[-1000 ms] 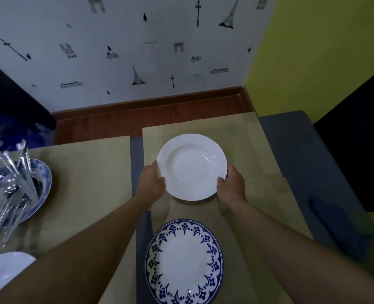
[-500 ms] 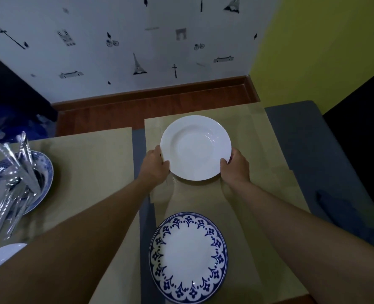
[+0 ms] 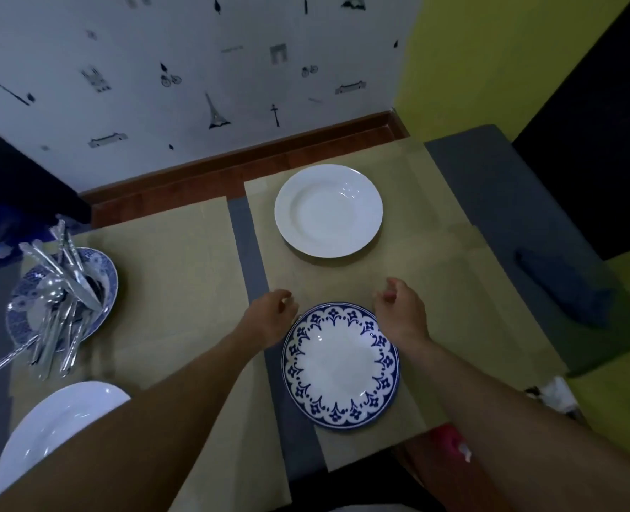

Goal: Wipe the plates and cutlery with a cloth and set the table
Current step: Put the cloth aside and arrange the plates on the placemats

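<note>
A white wall (image 3: 180,38) printed with small black towers and bicycles meets a yellow wall (image 3: 490,49) at the far corner, with a strip of brown wooden floor (image 3: 202,186) below them. The grey desk (image 3: 490,186) is covered by tan paper sheets (image 3: 180,290).

A white plate (image 3: 328,210) lies flat on the far part of the right sheet. Nearer the person, on the same sheet, lies a blue-patterned plate (image 3: 341,365), well apart from the white one.

The left hand (image 3: 269,317) and right hand (image 3: 402,312) are apart, one at each side of the patterned plate's far rim. Both have loosely curled fingers and hold nothing. Whether they touch the rim cannot be told.

At the left, a heap of cutlery (image 3: 62,290) rests in a blue dish (image 3: 106,279), with several handles sticking out over its near edge onto the paper. A second white plate (image 3: 47,426) shows at the lower left, partly hidden by the left forearm. A dark blue cloth (image 3: 564,290) lies on the bare desk at the right.
</note>
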Motion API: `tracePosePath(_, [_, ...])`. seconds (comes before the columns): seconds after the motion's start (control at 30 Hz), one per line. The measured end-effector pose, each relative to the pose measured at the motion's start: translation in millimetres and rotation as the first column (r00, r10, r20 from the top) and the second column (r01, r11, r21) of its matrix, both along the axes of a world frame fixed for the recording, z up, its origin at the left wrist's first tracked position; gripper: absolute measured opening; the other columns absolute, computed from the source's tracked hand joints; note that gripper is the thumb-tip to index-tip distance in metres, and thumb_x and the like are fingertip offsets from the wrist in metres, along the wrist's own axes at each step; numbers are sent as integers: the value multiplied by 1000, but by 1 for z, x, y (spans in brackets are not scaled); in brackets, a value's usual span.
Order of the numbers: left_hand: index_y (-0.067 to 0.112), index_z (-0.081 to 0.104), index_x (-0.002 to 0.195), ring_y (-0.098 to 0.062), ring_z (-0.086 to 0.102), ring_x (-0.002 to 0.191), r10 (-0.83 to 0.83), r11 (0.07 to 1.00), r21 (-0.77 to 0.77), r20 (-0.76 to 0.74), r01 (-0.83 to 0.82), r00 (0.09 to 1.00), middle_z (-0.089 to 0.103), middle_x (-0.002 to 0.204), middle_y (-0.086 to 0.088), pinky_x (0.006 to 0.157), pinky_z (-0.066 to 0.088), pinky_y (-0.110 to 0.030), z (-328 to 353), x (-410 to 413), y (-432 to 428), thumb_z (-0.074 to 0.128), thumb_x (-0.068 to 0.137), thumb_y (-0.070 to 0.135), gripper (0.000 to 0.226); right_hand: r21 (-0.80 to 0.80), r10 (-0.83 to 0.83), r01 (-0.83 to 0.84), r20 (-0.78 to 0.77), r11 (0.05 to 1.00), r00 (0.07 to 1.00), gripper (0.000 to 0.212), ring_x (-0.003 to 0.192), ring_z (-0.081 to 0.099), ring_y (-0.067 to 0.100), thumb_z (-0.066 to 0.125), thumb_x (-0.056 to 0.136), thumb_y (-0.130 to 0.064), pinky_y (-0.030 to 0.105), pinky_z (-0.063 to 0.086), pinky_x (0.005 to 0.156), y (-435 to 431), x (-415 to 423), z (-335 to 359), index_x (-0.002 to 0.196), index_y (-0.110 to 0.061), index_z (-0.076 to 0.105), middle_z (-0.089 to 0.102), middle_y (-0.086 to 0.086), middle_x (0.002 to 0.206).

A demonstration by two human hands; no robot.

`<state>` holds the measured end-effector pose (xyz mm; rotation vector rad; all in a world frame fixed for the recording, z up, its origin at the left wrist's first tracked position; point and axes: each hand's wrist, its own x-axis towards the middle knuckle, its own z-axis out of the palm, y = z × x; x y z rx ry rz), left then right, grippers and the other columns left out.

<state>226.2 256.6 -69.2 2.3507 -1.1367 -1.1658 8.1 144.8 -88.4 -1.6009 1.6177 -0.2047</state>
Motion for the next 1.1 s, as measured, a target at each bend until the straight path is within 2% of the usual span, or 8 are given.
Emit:
tracePosePath(0.13, [12, 65, 122, -22, 66, 100, -57, 998, 3, -40, 57, 998, 71, 111, -9, 86, 51, -31, 3, -17, 33, 43, 105, 34, 35, 43, -63, 60, 59, 997, 996, 57, 114, 62, 18, 62, 97, -47, 38, 52, 101, 47, -25, -7, 147, -19, 51, 63, 0, 128])
tracePosePath(0.23, [13, 64, 118, -26, 67, 92, -40, 999, 7, -82, 41, 996, 70, 104, -9, 81, 58, -40, 4, -27, 47, 42, 105, 26, 28, 28, -76, 74, 99, 997, 992, 40, 107, 66, 17, 61, 98, -37, 41, 57, 95, 74, -37, -9, 135, -23, 60, 67, -2, 123])
tracePosePath(0.37, [12, 60, 126, -28, 65, 98, -44, 999, 12, -34, 44, 998, 67, 114, -11, 83, 58, -43, 3, -32, 48, 40, 104, 14, 29, 9, -79, 78, 121, 997, 989, 28, 92, 71, 17, 52, 101, -13, 36, 59, 84, 83, -39, -6, 124, -20, 66, 72, -1, 108])
tracePosePath(0.47, [11, 58, 126, -31, 65, 101, -84, 996, 19, -16, 85, 996, 68, 116, -13, 84, 58, -46, 3, -37, 40, 40, 103, 13, 29, -6, -78, 79, 105, 997, 991, 27, 91, 71, 20, 52, 100, -9, 35, 58, 83, 77, -45, -3, 118, -20, 69, 73, 0, 104])
tracePosePath(0.57, [12, 59, 126, -30, 63, 107, -89, 996, 16, -30, 89, 996, 67, 118, -11, 89, 55, -42, 2, -50, 28, 42, 103, 14, 29, -16, -78, 80, 93, 997, 993, 26, 85, 69, 16, 51, 100, -6, 26, 50, 73, 66, -58, 1, 115, -17, 69, 72, 1, 102])
tracePosePath(0.73, [12, 61, 125, -25, 60, 112, -113, 994, -8, -45, 113, 993, 66, 123, -9, 87, 43, -28, 0, -75, 8, 43, 103, 13, 28, -30, -90, 92, 64, 995, 994, 26, 96, 65, 21, 51, 101, -5, 28, 49, 81, 45, -81, 1, 119, -13, 69, 72, 5, 109])
tracePosePath(0.97, [15, 61, 122, -20, 61, 96, -95, 995, 1, -78, 95, 992, 67, 113, -6, 86, 55, -36, -4, -83, -3, 45, 102, 15, 26, -2, -93, 93, 26, 996, 995, 25, 97, 67, 22, 54, 97, -14, 32, 55, 80, 34, -92, -4, 118, -18, 67, 71, 4, 112])
tracePosePath(1.1, [13, 57, 132, -16, 59, 96, -71, 997, -17, -85, 70, 994, 66, 118, -7, 79, 50, -23, 3, -76, -4, 44, 105, 28, 33, -77, -66, 64, -15, 995, 998, 39, 118, 60, 22, 61, 99, -31, 36, 52, 98, 23, -79, 1, 135, -18, 61, 61, 2, 132])
